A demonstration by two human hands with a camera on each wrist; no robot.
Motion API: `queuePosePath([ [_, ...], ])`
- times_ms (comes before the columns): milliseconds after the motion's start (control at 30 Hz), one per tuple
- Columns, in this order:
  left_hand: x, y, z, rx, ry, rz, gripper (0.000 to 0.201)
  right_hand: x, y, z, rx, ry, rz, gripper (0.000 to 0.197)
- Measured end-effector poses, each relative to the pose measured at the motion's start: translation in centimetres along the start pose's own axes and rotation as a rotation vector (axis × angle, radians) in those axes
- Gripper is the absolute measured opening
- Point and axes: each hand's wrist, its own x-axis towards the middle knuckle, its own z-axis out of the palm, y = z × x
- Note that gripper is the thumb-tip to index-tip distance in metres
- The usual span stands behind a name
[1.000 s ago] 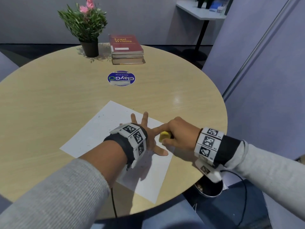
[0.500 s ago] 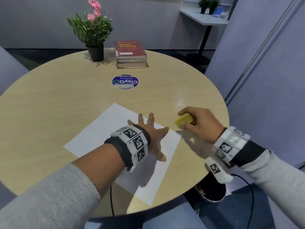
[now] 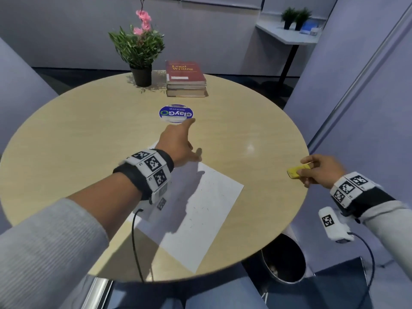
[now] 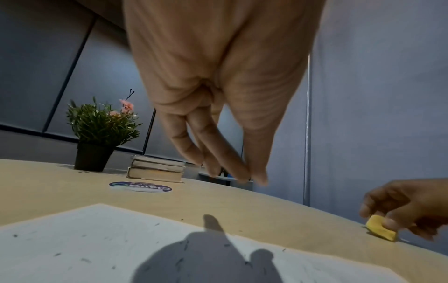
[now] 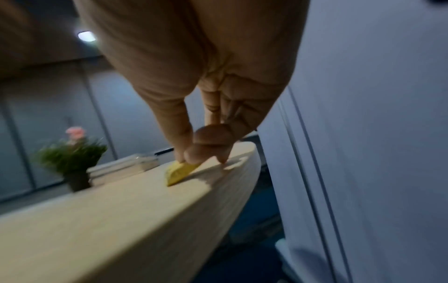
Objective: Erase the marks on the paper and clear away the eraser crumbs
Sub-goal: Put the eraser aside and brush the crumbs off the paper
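Observation:
A white sheet of paper (image 3: 200,210) lies on the round wooden table (image 3: 89,130), speckled with small dark eraser crumbs (image 4: 84,260). My left hand (image 3: 178,141) hovers above the paper's far corner, fingers straight and together (image 4: 232,168), holding nothing. At the table's right edge my right hand (image 3: 318,170) pinches a yellow eraser (image 3: 297,171) between thumb and fingers, its lower end touching the tabletop (image 5: 178,173).
A potted plant with pink flowers (image 3: 139,52) and a stack of books (image 3: 186,79) stand at the far side. A round blue sticker (image 3: 176,114) lies mid-table. A dark waste bin (image 3: 283,259) sits on the floor below the table's right edge.
My left hand lifted off the paper and moved forward over its far corner. The right hand carried the eraser off the paper to the table's right edge.

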Motion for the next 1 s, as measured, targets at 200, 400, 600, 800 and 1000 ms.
queuePosePath([
  [200,-0.8,-0.3,-0.8,0.095,-0.052,-0.033,0.082,-6.5,-1.9,1.2,-0.495,0.007,-0.467,0.04],
  [400,-6.2,-3.1,-4.9,0.2,-0.07,-0.01,0.068,-15.7,-1.2,7.6,-0.577,-0.408,-0.934,0.047],
  [600,-15.6,-5.3,-6.4,0.174,0.046,0.045,0.058,-20.2,-0.2,13.0,-0.745,-0.327,-1.101,0.047],
  [800,-24.3,-7.7,-1.7,0.259,-0.019,0.128,0.039,-22.9,-2.8,15.7,-0.719,-0.365,-1.073,0.047],
  [1000,-27.6,-9.5,0.1,0.322,0.007,0.274,0.054,-21.2,-6.1,15.0,-0.324,-0.386,-0.939,0.054],
])
